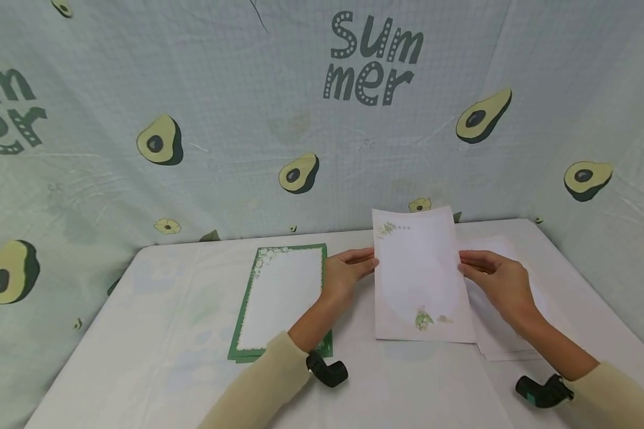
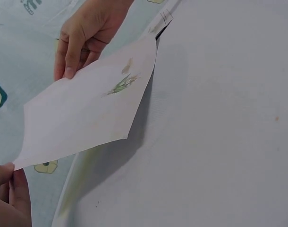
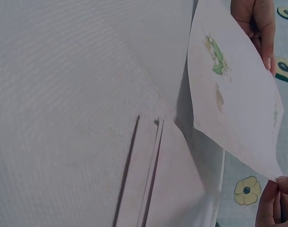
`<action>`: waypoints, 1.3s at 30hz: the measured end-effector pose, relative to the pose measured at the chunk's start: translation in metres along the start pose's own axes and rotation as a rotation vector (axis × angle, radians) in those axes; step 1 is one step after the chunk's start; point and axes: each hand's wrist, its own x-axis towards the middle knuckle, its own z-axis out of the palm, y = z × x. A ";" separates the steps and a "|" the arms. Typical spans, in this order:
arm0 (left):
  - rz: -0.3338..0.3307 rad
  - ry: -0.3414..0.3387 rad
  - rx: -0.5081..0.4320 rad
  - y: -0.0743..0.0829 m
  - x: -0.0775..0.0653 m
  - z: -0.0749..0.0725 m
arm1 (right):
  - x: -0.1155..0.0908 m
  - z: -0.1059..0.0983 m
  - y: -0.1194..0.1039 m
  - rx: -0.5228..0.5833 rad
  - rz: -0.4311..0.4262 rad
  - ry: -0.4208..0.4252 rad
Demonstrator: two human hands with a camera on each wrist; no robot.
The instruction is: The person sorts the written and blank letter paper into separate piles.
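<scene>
Between both hands a pale pink sheet of paper (image 1: 418,280) with small green flower prints is held up off the table. My left hand (image 1: 346,271) pinches its left edge between thumb and fingers. At the opposite edge, my right hand (image 1: 496,280) pinches the sheet in the same way. In the left wrist view the sheet (image 2: 87,109) slants above the white surface, its lower corner hanging free. The right wrist view has the sheet (image 3: 233,85) bending slightly, with the right fingertips (image 3: 271,187) on one corner.
Green-bordered sheets (image 1: 284,292) lie stacked under and beside the left forearm. A pile of pale pink sheets (image 1: 510,333) lies at the right, partly covered by the right arm. The white table (image 1: 172,333) ends at a cloth backdrop (image 1: 220,119) printed with avocados.
</scene>
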 end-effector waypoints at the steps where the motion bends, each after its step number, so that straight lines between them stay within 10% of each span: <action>1: -0.004 -0.004 0.000 0.000 0.000 0.001 | -0.001 -0.001 0.000 -0.002 -0.004 0.001; 39: -0.040 -0.014 -0.170 -0.017 0.001 0.042 | -0.011 -0.046 0.012 0.070 0.056 -0.003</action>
